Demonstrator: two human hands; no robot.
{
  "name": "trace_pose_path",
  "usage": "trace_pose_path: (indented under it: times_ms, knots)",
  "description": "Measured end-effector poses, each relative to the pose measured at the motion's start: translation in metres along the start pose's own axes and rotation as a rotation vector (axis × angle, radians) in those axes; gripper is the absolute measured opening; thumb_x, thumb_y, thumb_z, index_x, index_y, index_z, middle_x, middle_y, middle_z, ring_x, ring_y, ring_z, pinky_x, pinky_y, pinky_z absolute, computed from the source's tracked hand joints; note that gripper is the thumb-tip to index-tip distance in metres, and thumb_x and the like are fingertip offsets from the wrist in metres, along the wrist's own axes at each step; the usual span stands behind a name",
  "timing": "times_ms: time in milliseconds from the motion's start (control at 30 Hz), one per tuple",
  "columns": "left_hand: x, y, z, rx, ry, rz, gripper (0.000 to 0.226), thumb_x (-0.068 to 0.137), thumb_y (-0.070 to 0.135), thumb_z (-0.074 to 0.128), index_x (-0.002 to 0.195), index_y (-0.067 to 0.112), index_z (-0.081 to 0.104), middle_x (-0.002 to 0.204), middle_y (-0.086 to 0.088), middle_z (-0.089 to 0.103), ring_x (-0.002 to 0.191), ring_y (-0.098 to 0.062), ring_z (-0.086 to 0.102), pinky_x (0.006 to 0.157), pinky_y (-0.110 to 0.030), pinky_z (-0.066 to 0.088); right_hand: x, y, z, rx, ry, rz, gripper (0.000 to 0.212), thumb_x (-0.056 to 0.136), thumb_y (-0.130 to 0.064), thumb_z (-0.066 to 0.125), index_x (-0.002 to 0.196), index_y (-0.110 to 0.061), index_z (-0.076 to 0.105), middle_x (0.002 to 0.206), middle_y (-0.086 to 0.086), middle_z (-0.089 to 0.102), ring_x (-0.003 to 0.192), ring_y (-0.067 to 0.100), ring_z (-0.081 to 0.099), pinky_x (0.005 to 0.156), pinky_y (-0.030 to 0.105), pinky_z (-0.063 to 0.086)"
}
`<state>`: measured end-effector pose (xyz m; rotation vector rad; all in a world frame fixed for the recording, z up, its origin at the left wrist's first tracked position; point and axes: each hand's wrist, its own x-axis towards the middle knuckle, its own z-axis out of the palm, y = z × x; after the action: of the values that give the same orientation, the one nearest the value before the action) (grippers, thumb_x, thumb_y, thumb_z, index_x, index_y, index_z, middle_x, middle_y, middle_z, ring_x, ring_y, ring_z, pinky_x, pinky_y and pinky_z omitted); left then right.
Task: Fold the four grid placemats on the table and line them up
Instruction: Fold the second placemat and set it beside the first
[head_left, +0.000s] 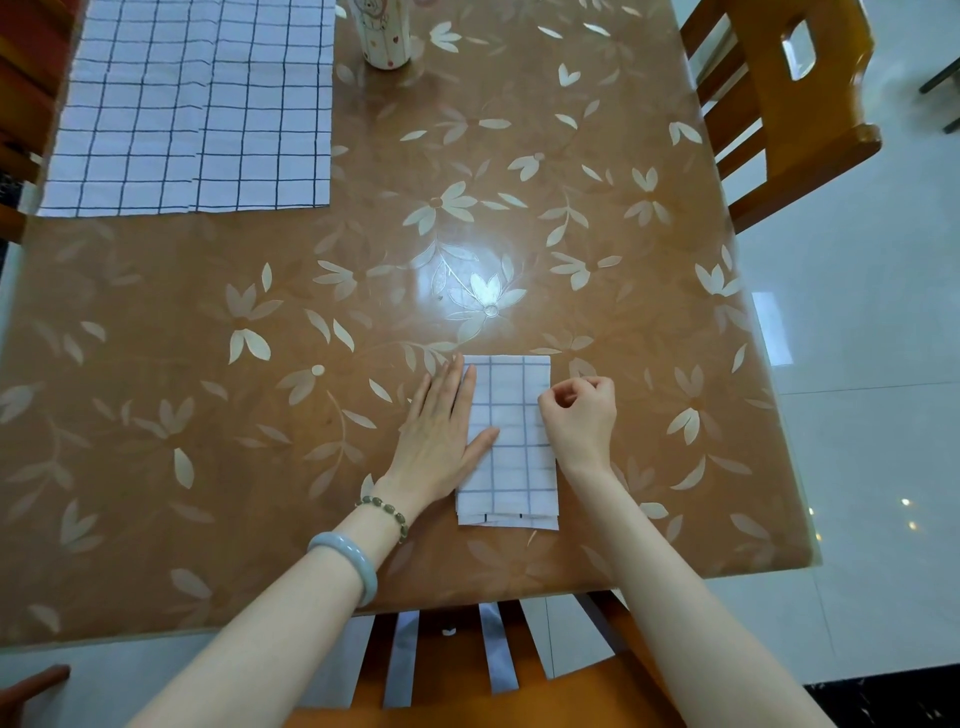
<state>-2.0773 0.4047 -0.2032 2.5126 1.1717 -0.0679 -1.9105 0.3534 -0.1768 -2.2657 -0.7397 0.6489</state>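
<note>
Folded placemat (514, 452) lies between the two hands, a narrow upright rectangle of several layers whose near edges show slightly stepped, just short of the worktop's (208, 426) front edge. The left hand (441, 431) lies flat with straight fingers spread a little; its fingertips and thumb rest on the cloth's left side while the palm sits on the worktop beside it. The right hand (579, 421) is at the cloth's right edge with its fingers curled in toward the thumb. From where I stand I cannot tell whether it pinches the edge or only rests against it.

On the left wrist sits a bead bracelet (387, 512), and behind it on the forearm a pale bangle (345, 566).

Far ahead of the left hand and off to its left, more placemats (197, 104) lie spread out flat at the far corner. One overlaps another along a line down the middle, and how many are there cannot be made out. Just to their right, well ahead of both hands, stands a patterned mug (384, 36), cut off by the top of the view.

A wooden chair (467, 670) sits under the forearms at the near edge. A second chair (779, 119) stands far ahead of the right hand, off its right side.
</note>
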Motion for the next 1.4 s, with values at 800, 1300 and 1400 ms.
trace_pose_path:
  times_ms: [800,1300,1400]
  knots:
    - [0.0,-0.008,0.006,0.205,-0.006,0.047,0.08,0.094,0.059,0.025,0.149,0.002,0.024,0.157,-0.016,0.024,0.145,-0.025,0.022,0.118,-0.044,0.008,0.012,0.032,0.012,-0.746,-0.241,-0.781,0.053,0.1,-0.03,0.023,0.139,-0.002,0.044,0.144,0.018,0.044,0.135,0.031,0.04,0.113,0.045,0.023]
    - [0.026,-0.007,0.005,0.298,-0.058,0.281,0.08,0.095,0.062,0.0,0.151,0.006,0.007,0.159,-0.012,0.01,0.148,-0.023,0.007,0.118,-0.042,0.004,0.009,0.034,0.015,-0.798,-0.22,-0.7,0.063,0.1,-0.036,0.007,0.145,0.002,0.029,0.153,0.018,0.028,0.144,0.027,0.021,0.116,0.047,0.01]
    - [-0.006,-0.007,0.009,0.294,-0.09,0.313,0.082,0.095,0.063,0.005,0.149,0.002,0.013,0.157,-0.015,0.015,0.147,-0.026,0.013,0.117,-0.042,0.01,0.01,0.035,0.015,-0.78,-0.207,-0.707,0.06,0.098,-0.034,0.018,0.145,0.001,0.029,0.152,0.017,0.029,0.143,0.027,0.023,0.116,0.046,0.012]
